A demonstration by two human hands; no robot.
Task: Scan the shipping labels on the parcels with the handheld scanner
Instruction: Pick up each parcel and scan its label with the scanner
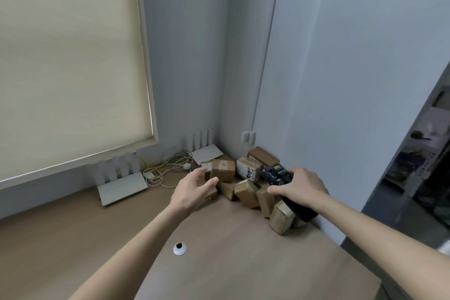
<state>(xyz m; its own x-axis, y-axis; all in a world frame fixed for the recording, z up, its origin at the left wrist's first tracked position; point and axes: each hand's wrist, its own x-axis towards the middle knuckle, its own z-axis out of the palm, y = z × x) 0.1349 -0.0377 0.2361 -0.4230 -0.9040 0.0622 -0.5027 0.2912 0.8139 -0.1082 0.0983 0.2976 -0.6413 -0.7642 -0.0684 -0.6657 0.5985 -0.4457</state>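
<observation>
My right hand (300,189) gripped the handheld scanner (280,175), fingers curled over its dark body; the scanner's head pointed away from me toward the parcel pile, and its black handle end (303,210) projected below my wrist. My left hand (194,190) was spread, fingers extended and slightly apart, holding nothing; its fingertips were just beside the upright brown parcel (222,170) at the front of the pile. Whether they made contact could not be determined.

The parcels sat in the far right corner of the wooden desk (219,263), against the grey walls. The pile consisted of small cardboard boxes sealed with tape, stacked loosely and tilted at various angles. No box was open, so their contents could not be seen. A parcel with a white printed label (248,169) stood just left of the scanner head. A tilted box (246,192) lay below it, and another box (280,219) lay nearest me, partly under the scanner handle. One further box (263,156) rested against the rear wall.

Two white routers (123,187) (207,153) with upright antennas stood along the wall to the left, with loose white cables (168,168) between them. A white cable grommet (179,248) was set into the desk surface between my forearms.
</observation>
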